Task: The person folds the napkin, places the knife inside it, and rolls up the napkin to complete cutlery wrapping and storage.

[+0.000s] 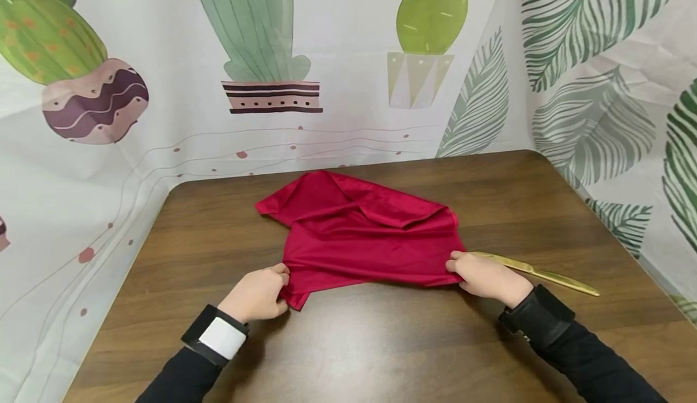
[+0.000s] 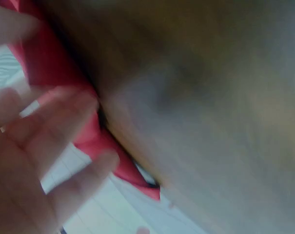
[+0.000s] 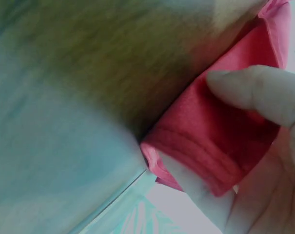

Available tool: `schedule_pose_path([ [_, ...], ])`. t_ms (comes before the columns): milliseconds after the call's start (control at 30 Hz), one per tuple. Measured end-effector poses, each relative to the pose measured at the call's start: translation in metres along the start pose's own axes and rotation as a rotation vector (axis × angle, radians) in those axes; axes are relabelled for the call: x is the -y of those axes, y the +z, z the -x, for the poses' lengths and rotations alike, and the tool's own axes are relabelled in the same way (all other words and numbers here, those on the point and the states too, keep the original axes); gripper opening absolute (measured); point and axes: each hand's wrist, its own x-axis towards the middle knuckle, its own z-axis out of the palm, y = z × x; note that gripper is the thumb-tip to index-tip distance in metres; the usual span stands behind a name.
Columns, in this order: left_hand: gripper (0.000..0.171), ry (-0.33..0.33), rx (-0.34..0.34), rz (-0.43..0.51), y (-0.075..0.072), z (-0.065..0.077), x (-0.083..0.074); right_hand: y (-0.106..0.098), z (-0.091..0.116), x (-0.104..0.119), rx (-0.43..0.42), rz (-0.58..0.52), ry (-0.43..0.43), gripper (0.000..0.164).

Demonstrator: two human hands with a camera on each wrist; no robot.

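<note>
A crumpled red cloth napkin (image 1: 370,239) is spread over the wooden table, its far part folded over in loose layers. At its near left corner my left hand (image 1: 258,293) pinches the edge, and a small flap hangs past the fingers. My right hand (image 1: 487,276) pinches the near right corner. In the right wrist view the thumb (image 3: 254,90) presses on top of the red fabric (image 3: 225,117), with a finger underneath. The left wrist view is blurred; fingers (image 2: 64,122) overlap the napkin's edge (image 2: 54,63) there.
A gold table knife (image 1: 550,276) lies right of the napkin, its far end against the right hand. The brown wooden table (image 1: 207,227) has rounded far corners. Behind it hangs a white backdrop (image 1: 348,100) printed with cacti and leaves.
</note>
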Motion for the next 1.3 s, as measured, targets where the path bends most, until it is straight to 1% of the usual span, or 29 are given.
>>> schedule_pose_path([
  [67,0.027,-0.055,-0.004,0.016,0.002,0.001,-0.006,-0.001,-0.001,0.0,-0.029,0.015,0.004,0.024],
  [100,0.036,-0.077,-0.016,0.009,0.003,0.001,-0.009,-0.003,-0.002,0.0,-0.05,0.023,0.012,0.025],
  [167,0.044,-0.108,-0.051,-0.029,0.006,0.001,-0.014,-0.007,-0.004,0.0,-0.099,0.05,0.031,0.027],
  [233,0.041,-0.121,-0.101,-0.075,0.008,-0.001,-0.017,-0.014,-0.005,-0.001,-0.147,0.073,0.057,0.027],
  [300,0.028,-0.126,-0.138,-0.12,0.009,-0.003,-0.018,-0.024,-0.006,-0.002,-0.197,0.084,0.077,0.025],
  [367,0.017,-0.135,-0.154,-0.141,0.007,-0.004,-0.017,-0.034,-0.007,-0.003,-0.241,0.083,0.088,0.022],
  [433,0.012,-0.155,-0.152,-0.139,0.001,-0.004,-0.015,-0.045,-0.008,-0.004,-0.286,0.083,0.09,0.021],
  [533,0.012,-0.193,-0.139,-0.115,-0.014,-0.005,-0.011,-0.06,-0.012,-0.007,-0.35,0.089,0.092,0.02],
  [633,0.015,-0.222,-0.136,-0.088,-0.03,-0.006,-0.001,-0.072,-0.016,-0.012,-0.396,0.085,0.105,0.015],
  [700,0.015,-0.227,-0.122,-0.021,-0.041,-0.007,0.007,-0.079,-0.019,-0.016,-0.418,0.073,0.121,0.01],
  [833,0.011,-0.26,-0.042,0.167,-0.065,-0.012,0.022,-0.092,-0.023,-0.018,-0.45,0.061,0.136,0.005],
  [867,0.013,-0.272,-0.028,0.206,-0.071,-0.013,0.025,-0.096,-0.025,-0.018,-0.459,0.067,0.136,0.004],
  [900,0.016,-0.286,-0.023,0.224,-0.077,-0.015,0.027,-0.1,-0.026,-0.018,-0.468,0.073,0.137,0.004],
  [933,0.019,-0.298,-0.026,0.221,-0.083,-0.016,0.029,-0.104,-0.028,-0.018,-0.482,0.082,0.138,0.004],
  [1000,0.021,-0.301,-0.069,0.184,-0.095,-0.019,0.035,-0.115,-0.03,-0.017,-0.51,0.094,0.142,0.004],
  [1133,0.008,-0.324,-0.201,0.076,-0.117,-0.023,0.046,-0.14,-0.037,-0.017,-0.609,0.113,0.13,0.004],
  [1200,0.007,-0.343,-0.259,0.058,-0.125,-0.022,0.052,-0.152,-0.039,-0.018,-0.663,0.116,0.125,0.004],
  [1300,0.008,-0.377,-0.316,0.052,-0.137,-0.019,0.061,-0.168,-0.04,-0.02,-0.731,0.116,0.137,0.004],
])
